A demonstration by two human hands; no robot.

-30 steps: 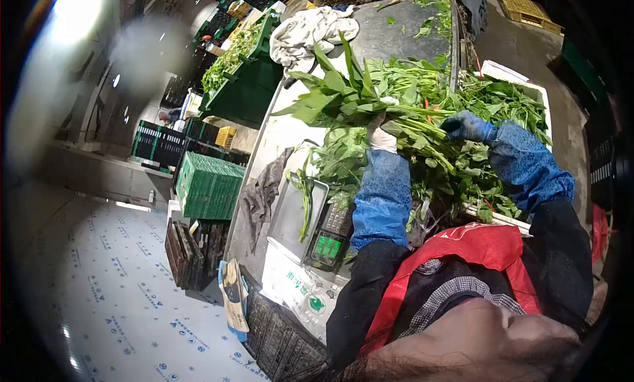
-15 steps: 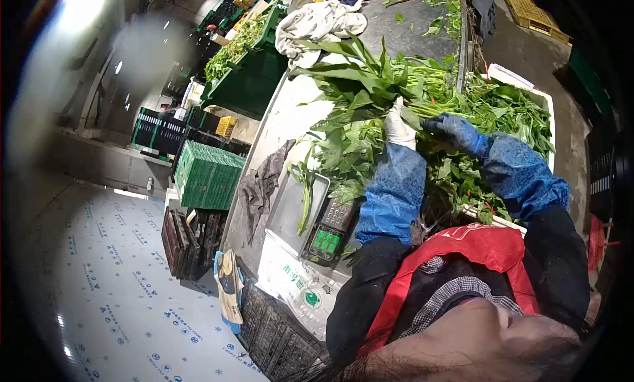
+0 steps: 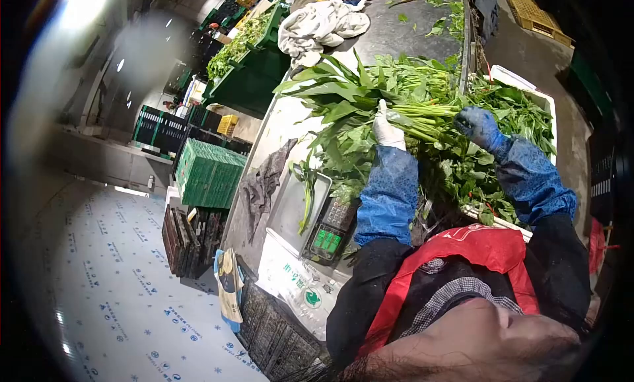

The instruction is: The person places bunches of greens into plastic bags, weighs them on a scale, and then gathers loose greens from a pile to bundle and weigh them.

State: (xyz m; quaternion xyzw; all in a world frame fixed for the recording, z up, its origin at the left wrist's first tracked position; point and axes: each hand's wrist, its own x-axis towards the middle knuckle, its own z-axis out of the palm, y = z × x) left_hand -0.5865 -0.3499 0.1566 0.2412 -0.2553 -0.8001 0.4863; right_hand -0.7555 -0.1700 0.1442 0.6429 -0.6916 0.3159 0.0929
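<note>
My left hand (image 3: 388,128), in a white glove, is closed around a bunch of water spinach (image 3: 343,95). Its long leaves fan out to the left and its pale green stems (image 3: 426,111) point right. At the cut ends of the stems is my right hand (image 3: 481,128), in a blue glove. The fingers there are curled, and what they hold, if anything, is hidden. More loose greens (image 3: 462,177) lie under and between my forearms. A digital scale (image 3: 327,240) with a lit green display stands left of my left sleeve, beside a shallow tray (image 3: 297,204) holding a few stems.
A white foam box (image 3: 551,108) full of greens stands at the right. A white cloth (image 3: 320,27) lies at the table's far end, a dark rag (image 3: 264,187) along its left edge. Beyond that edge are stacked green crates (image 3: 210,174) and a large green bin (image 3: 247,85).
My right hand has moved right along the stems to their ends, uncovering them. My left hand and the bunch have shifted slightly left and down.
</note>
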